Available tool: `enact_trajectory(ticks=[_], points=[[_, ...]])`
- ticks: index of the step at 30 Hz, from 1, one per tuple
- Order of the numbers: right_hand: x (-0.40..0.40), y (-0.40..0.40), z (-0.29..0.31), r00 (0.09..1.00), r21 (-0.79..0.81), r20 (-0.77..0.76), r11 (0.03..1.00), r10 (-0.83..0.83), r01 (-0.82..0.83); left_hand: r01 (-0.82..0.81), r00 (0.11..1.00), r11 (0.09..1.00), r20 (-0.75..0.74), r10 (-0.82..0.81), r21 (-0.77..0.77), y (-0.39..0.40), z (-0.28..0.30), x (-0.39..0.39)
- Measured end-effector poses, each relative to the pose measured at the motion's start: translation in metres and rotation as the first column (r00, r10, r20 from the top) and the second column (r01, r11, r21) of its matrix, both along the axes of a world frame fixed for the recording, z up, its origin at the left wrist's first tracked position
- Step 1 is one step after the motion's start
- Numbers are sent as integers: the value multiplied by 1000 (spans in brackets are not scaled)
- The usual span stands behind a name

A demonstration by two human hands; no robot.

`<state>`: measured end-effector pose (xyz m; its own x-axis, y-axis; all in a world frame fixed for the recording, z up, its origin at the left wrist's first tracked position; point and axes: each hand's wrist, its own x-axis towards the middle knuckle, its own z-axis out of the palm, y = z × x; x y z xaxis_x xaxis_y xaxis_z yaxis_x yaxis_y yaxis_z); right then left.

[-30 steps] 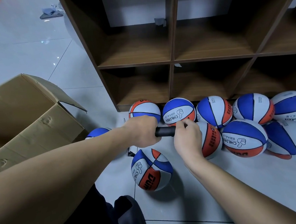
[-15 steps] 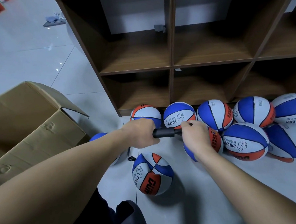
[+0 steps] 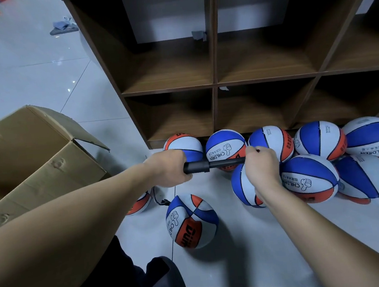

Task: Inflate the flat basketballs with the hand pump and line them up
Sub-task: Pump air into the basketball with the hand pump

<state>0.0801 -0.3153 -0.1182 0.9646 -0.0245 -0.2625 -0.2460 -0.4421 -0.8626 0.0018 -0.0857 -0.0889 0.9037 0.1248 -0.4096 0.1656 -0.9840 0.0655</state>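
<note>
Two hands gripping pump (image 3: pixel 211 164), open cardboard box (image 3: pixel 35 162) beside

Cardboard box (image 3: pixel 35 158) beside wooden shelf (image 3: pixel 215 80)

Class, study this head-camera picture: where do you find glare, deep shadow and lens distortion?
Head view: glare spots on the glossy floor tiles at upper left; deep shadow inside the lower shelf compartments; wide-angle distortion splays the shelf uprights outward; the forearms loom large at the bottom edge.

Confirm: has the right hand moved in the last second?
Yes: the right hand has shifted rightward against the back-row CHILDREN basketball, drawing the hand pump longer.
</note>
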Motion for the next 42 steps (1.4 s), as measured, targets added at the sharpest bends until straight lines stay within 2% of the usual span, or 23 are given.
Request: enact_trajectory(ticks=[3,11,20,28,37,42], points=[[-12,10,1,998,-26,62,1000,7,-5,0,1000,1000,8,0,-4,-2,1,-4],[-29,25,2,993,-70,104,996,63,-56,-1,1000,1000,3,1,-3,-12,8,-6],[-44,33,-1,994,6,68,996,90,-91,9,1000,1000,-3,-9,-15,-25,8,-5],[-51,39,-5,990,-3,61,992,124,-124,24,1000,999,8,-23,-43,-29,7,-4],[-33,31,-6,976,28,-27,976,215,-214,39,999,997,-6,-40,-73,-22,4,-1],[-4,5,2,992,79,-92,994,88,-80,20,1000,1000,4,-20,-14,-2,4,0]])
